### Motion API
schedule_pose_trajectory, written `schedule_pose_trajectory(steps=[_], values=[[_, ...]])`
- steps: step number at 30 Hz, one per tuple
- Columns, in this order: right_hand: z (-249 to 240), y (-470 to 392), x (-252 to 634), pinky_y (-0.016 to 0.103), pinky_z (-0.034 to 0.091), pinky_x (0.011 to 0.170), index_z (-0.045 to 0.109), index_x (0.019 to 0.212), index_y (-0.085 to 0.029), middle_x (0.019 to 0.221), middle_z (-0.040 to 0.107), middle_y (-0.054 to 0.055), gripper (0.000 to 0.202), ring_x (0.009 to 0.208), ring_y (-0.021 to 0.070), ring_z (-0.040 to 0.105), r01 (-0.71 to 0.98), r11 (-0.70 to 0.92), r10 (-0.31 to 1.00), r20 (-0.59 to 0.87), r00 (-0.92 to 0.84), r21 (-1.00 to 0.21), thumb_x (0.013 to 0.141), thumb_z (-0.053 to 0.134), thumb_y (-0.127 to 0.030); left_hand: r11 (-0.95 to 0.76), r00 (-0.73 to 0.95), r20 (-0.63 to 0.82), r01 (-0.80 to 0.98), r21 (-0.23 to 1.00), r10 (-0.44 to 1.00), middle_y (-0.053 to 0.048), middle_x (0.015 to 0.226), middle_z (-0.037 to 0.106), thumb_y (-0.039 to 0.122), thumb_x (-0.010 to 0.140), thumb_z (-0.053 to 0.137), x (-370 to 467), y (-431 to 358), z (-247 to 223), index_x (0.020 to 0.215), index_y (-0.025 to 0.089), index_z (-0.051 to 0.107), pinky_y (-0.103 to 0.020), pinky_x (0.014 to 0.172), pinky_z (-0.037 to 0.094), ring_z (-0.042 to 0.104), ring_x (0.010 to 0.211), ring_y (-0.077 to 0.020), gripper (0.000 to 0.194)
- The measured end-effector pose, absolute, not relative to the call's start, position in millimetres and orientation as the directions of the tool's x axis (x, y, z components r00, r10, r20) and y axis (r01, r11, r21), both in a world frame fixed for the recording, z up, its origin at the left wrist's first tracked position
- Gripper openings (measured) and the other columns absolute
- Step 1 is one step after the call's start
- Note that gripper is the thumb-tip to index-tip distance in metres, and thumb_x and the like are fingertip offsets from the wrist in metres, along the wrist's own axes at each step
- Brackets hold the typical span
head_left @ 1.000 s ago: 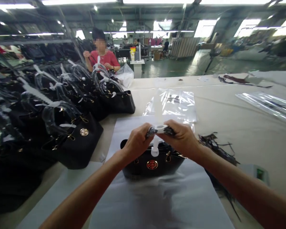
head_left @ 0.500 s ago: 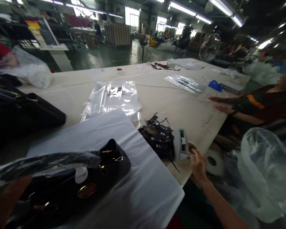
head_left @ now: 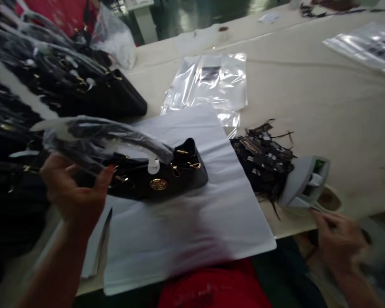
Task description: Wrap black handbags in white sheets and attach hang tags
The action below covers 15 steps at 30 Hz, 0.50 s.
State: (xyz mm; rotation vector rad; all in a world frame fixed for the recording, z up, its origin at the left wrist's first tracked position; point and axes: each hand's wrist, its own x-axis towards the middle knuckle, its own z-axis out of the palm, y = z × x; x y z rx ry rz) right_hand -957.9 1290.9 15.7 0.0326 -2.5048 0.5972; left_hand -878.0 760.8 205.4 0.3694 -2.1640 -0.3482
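A black handbag (head_left: 137, 188) with gold clasps, a round gold emblem and a plastic-wrapped handle (head_left: 115, 132) lies on a sheet of white paper (head_left: 192, 231). My left hand (head_left: 77, 188) grips the bag's left end, thumb in front; its other fingers are partly hidden. On the right stands a grey-white tape dispenser (head_left: 290, 184). Just at its front edge, my right hand (head_left: 340, 239) pinches a thin pale strip of tape (head_left: 308, 206) that runs from the dispenser. The right hand is somewhat blurred.
A pile of black hang tags (head_left: 263, 160) lies left of the dispenser, with a tape roll (head_left: 329, 199) behind it. Clear plastic bags (head_left: 221, 81) lie farther back. Several more black handbags (head_left: 93, 96) crowd the left side. A person in red stands behind them.
My view has swung left and down. The handbag and my left hand now show fully. My right hand has closed in a pinch at the dispenser's front.
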Motion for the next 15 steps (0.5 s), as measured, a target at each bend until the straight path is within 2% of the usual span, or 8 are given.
schedule_pose_trajectory(steps=[1, 3, 4, 5, 7, 9, 12, 15], values=[[19.6, 1265.9, -941.1, 0.029, 0.045, 0.056, 0.052, 0.065, -0.020, 0.069, 0.059, 0.005, 0.029, 0.061, 0.0174, 0.056, -0.356, 0.852, -0.050, 0.617, -0.786, -0.383, 0.078, 0.063, -0.043, 0.938, -0.559, 0.756, -0.144, 0.316, -0.341, -0.015, 0.123, 0.049, 0.041, 0.057, 0.075, -870.8, 761.6, 200.8, 0.123, 0.008, 0.044, -0.046, 0.088, 0.048, 0.048, 0.115, -0.0303, 0.081], [22.5, 1207.0, -905.8, 0.022, 0.040, 0.047, 0.045, 0.062, -0.021, 0.061, 0.054, -0.001, 0.028, 0.051, 0.0106, 0.051, -0.662, 0.581, -0.413, 0.530, -0.741, -0.473, 0.084, 0.059, -0.031, 0.963, -0.559, 0.784, -0.168, 0.211, -0.269, -0.016, 0.124, 0.049, 0.035, 0.065, 0.072, -858.0, 767.8, 191.2, 0.127, 0.008, 0.041, -0.043, 0.086, 0.050, 0.048, 0.116, -0.0286, 0.074], [21.3, 1176.1, -888.6, 0.021, 0.042, 0.049, 0.047, 0.063, -0.021, 0.058, 0.052, -0.002, 0.026, 0.050, 0.0099, 0.050, -0.733, 0.421, -0.592, 0.451, -0.668, -0.534, 0.088, 0.053, -0.026, 0.965, -0.564, 0.783, -0.186, 0.187, -0.260, -0.017, 0.123, 0.049, 0.032, 0.068, 0.071, -851.2, 772.1, 186.4, 0.127, 0.008, 0.040, -0.041, 0.087, 0.050, 0.048, 0.116, -0.0276, 0.071], [18.7, 1146.1, -872.5, 0.022, 0.043, 0.051, 0.051, 0.069, -0.020, 0.057, 0.052, -0.002, 0.021, 0.052, 0.0107, 0.050, -0.775, 0.309, -0.692, 0.429, -0.580, -0.551, 0.090, 0.049, -0.021, 0.964, -0.577, 0.774, -0.203, 0.172, -0.260, -0.017, 0.122, 0.050, 0.030, 0.070, 0.071, -843.5, 776.7, 181.4, 0.126, 0.008, 0.041, -0.040, 0.087, 0.050, 0.049, 0.115, -0.0269, 0.068], [10.5, 1093.0, -842.8, 0.026, 0.050, 0.064, 0.058, 0.096, -0.017, 0.079, 0.064, 0.005, 0.019, 0.071, 0.0148, 0.059, -0.835, 0.127, -0.810, 0.430, -0.399, -0.536, 0.093, 0.040, -0.018, 0.958, -0.629, 0.725, -0.237, 0.163, -0.279, -0.017, 0.121, 0.051, 0.030, 0.074, 0.069, -824.6, 784.8, 170.4, 0.126, 0.010, 0.041, -0.040, 0.088, 0.050, 0.050, 0.113, -0.0261, 0.063], [0.3, 1052.5, -815.7, 0.035, 0.050, 0.085, 0.053, 0.118, -0.018, 0.109, 0.063, 0.009, 0.028, 0.101, 0.0198, 0.058, -0.869, -0.055, -0.896, 0.408, -0.174, -0.491, 0.093, 0.038, -0.019, 0.950, -0.683, 0.663, -0.266, 0.164, -0.306, -0.016, 0.119, 0.052, 0.032, 0.077, 0.065, -800.6, 789.9, 157.4, 0.126, 0.012, 0.040, -0.041, 0.091, 0.048, 0.051, 0.113, -0.0260, 0.058], [-16.7, 1014.3, -780.3, 0.047, 0.041, 0.100, 0.049, 0.125, -0.019, 0.126, 0.056, 0.008, 0.036, 0.120, 0.0255, 0.047, -0.874, -0.235, -0.927, 0.367, 0.071, -0.425, 0.092, 0.047, -0.034, 0.946, -0.742, 0.589, -0.285, 0.156, -0.321, -0.016, 0.118, 0.052, 0.030, 0.081, 0.061, -757.0, 791.5, 136.7, 0.127, 0.012, 0.038, -0.042, 0.094, 0.046, 0.050, 0.114, -0.0264, 0.054], [-32.4, 995.3, -759.6, 0.052, 0.038, 0.101, 0.050, 0.126, -0.015, 0.128, 0.055, 0.012, 0.047, 0.123, 0.0287, 0.045, -0.894, -0.251, -0.928, 0.356, 0.112, -0.372, 0.088, 0.052, -0.043, 0.928, -0.755, 0.542, -0.331, 0.171, -0.369, -0.017, 0.118, 0.053, 0.028, 0.083, 0.058, -710.3, 789.1, 120.2, 0.128, 0.012, 0.037, -0.043, 0.097, 0.044, 0.049, 0.115, -0.0263, 0.052]])
